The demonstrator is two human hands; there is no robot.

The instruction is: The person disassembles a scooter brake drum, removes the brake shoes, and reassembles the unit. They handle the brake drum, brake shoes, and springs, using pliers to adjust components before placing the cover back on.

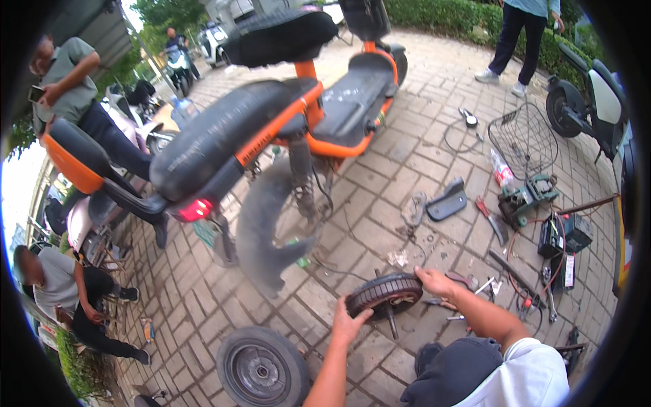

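Note:
My left hand (348, 320) grips the near left edge of a hub motor stator (385, 293), a dark round part with a ribbed rim and reddish inside. On its far right edge, my right hand (436, 282) is closed with the thumb along the rim. A metal axle (392, 321) sticks out of the stator toward me, and a thin cable runs from it toward the scooter. Beside my left forearm lies a wheel (263, 368) with a black tire and grey metal hub, flat on the paving.
An orange and black electric scooter (237, 129) stands ahead, its rear fender (261, 234) hanging down. At the right lie red-handled pliers (489, 218), a wrench (548, 292), a green machine (525, 199), a black battery (564, 234) and a wire basket (523, 144). Several people are nearby.

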